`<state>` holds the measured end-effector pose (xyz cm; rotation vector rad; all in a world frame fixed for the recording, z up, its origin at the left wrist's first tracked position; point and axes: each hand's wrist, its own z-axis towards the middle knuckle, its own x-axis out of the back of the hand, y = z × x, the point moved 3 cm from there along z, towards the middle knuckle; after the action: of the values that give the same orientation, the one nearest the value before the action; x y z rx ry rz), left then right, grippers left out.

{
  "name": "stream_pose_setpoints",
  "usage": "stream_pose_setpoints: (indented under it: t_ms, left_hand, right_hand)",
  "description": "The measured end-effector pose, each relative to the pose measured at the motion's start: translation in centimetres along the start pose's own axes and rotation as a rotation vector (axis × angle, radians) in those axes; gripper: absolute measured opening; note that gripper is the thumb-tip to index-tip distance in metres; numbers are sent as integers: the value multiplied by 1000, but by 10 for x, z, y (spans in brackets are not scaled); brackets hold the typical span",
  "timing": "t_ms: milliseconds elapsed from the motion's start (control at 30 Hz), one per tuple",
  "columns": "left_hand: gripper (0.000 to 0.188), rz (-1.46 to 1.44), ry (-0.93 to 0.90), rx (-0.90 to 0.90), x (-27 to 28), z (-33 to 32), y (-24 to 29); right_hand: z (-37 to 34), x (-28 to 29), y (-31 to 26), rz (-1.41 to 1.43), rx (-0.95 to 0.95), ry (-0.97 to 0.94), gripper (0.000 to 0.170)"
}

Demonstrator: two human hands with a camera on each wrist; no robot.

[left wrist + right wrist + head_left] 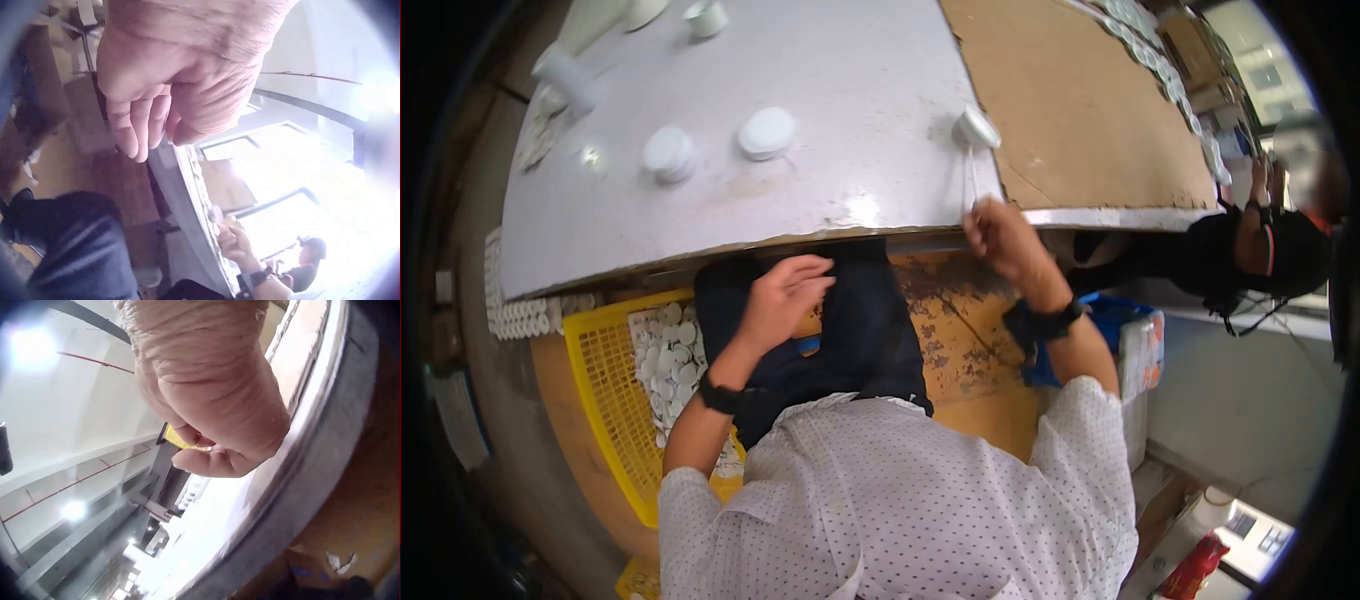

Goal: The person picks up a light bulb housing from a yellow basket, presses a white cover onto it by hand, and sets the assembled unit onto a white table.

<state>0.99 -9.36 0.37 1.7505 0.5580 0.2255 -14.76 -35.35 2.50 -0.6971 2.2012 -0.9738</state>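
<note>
My right hand (1005, 240) is at the front edge of the white table, its fingers curled around the lower end of a thin white stick (974, 180). At the stick's upper end is a white round piece (978, 128), tilted, beside the edge of the cardboard. In the right wrist view, the curled right hand (212, 400) hides most of what it grips. My left hand (785, 300) hovers over my lap, below the table edge. The left wrist view shows its fingers (142, 128) hanging loosely bent with nothing held. Two white round pieces, one nearer (668, 152) and one beside it (767, 132), stand on the table.
A brown cardboard sheet (1090, 110) covers the table's right part, with a row of white discs (1150, 60) along its far edge. A white cup (705, 18) and a white tube (563, 75) stand at the back left. A yellow basket (605, 400) holds white discs. Another person (1240, 250) is at right.
</note>
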Motion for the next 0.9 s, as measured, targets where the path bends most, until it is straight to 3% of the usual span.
stream_pose_setpoints:
  t_ms: [133,233,333,500,533,600,700,733,800,900]
  left_hand:
    - [52,-277,-41,21,-24,10,-10]
    - [68,-424,70,-11,-25,10,-19]
    - [65,-469,74,-37,-14,9,-34]
    - [59,-467,532,-146,3,-20,-21]
    - [59,-476,538,-155,9,-23,-24]
    - [61,-349,508,-138,22,-29,-28]
    - [57,-243,562,-145,42,-41,-41]
    - [56,-146,574,-167,47,-44,-46]
    - [54,-200,562,-116,48,-50,-46]
    - [59,-11,535,-155,46,-62,-31]
  right_hand:
    - [-35,-57,54,-139,1,-183,9]
    - [-53,-82,91,-238,-26,-305,10]
    - [-68,-101,114,-371,-81,-420,8]
    - [-70,-117,131,-615,-13,-531,9]
    - [-68,-120,125,-627,-13,-537,9]
    - [-64,-140,101,-956,105,-670,11]
    - [-22,-160,52,-815,331,-369,18]
    - [-6,-167,30,-922,469,-139,20]
    - [52,-167,1,-1016,669,101,23]
    - [105,-182,-23,-877,555,187,42]
